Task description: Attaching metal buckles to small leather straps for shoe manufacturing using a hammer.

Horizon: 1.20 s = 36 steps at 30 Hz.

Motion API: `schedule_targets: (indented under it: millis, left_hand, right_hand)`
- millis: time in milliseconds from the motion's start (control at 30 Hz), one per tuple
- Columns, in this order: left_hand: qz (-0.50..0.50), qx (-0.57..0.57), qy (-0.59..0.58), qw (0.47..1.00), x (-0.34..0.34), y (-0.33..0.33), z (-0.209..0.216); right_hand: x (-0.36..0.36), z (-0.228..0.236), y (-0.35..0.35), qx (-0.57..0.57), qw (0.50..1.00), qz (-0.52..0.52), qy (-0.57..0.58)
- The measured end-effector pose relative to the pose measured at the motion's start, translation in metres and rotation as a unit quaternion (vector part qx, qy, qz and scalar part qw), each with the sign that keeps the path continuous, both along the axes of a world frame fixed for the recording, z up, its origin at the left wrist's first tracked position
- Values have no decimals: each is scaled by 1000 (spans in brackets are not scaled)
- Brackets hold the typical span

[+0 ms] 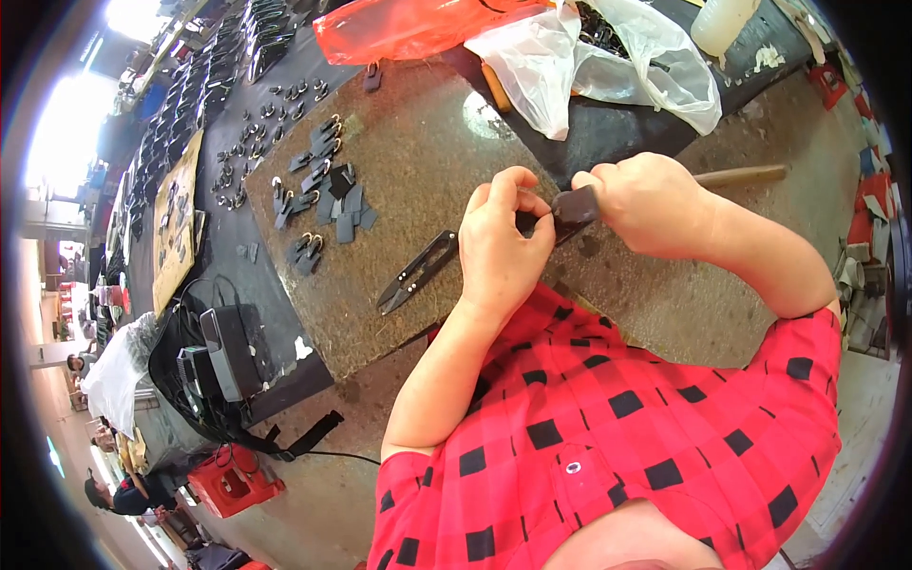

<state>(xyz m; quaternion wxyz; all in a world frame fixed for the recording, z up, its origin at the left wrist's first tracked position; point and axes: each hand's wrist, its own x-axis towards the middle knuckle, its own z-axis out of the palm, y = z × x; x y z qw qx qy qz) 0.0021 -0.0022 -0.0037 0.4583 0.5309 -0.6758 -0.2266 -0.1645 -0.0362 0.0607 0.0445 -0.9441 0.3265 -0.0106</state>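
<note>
Pinching with left hand [506, 233], thumb and bent fingers drawn together at the left end of brown piece [576, 205]; gripping at its right end with right hand [651, 204], curled into a fist. Located between both hands, near right side of board [446, 142]. Looks dark, smooth, blocky with rounded corners; cannot tell whether leather, wood or metal. Partly hidden by fingers, contact points too. Just past right wrist, see a pale wooden handle [741, 177], round and straight; blocked by the fist from there, so cannot tell if joined to brown piece. Just left of left hand, on board: snips [418, 273], black, flat, slim, pointing down-left. Further left, note tabs [328, 142], small, black, with shiny rings, in loose clusters beside a heap of patches [348, 209], flat, thin, matte, angular. Board itself brown, speckled, scuffed, glossy in one spot, set on black surface [271, 328]; near edge covered partly by red checked shirt [608, 418]. Beyond hands: red bag [408, 30], thin and crinkled; white bag [646, 81], limp, filmy, open over dark bits; translucent bottle [724, 27]; orange handle [495, 87] poking out by white bag. Off left: more ringed tabs, tan sheet [178, 218], rows of black goods [185, 104], grey box [230, 353] among cables, with red stool [233, 480] below.
</note>
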Motion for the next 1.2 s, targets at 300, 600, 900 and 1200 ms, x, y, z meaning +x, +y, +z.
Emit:
schedule_targets:
  millis: [300,600,900,1200]
  left_hand:
    - [2,19,5,1000,3,1,2]
    - [16,-50,-23,998,11,9,9]
    - [-136,-189,-199,952,28,31,-3]
    - [-102,-181,-362,909,24,35,-9]
  right_hand:
    - [2,-3,-4,20,999,-19,29]
    - [24,14,2,-30,997,-12,70]
    - [15,4,1,-45,998,3,49]
    - [14,13,-5,25,998,-15,62]
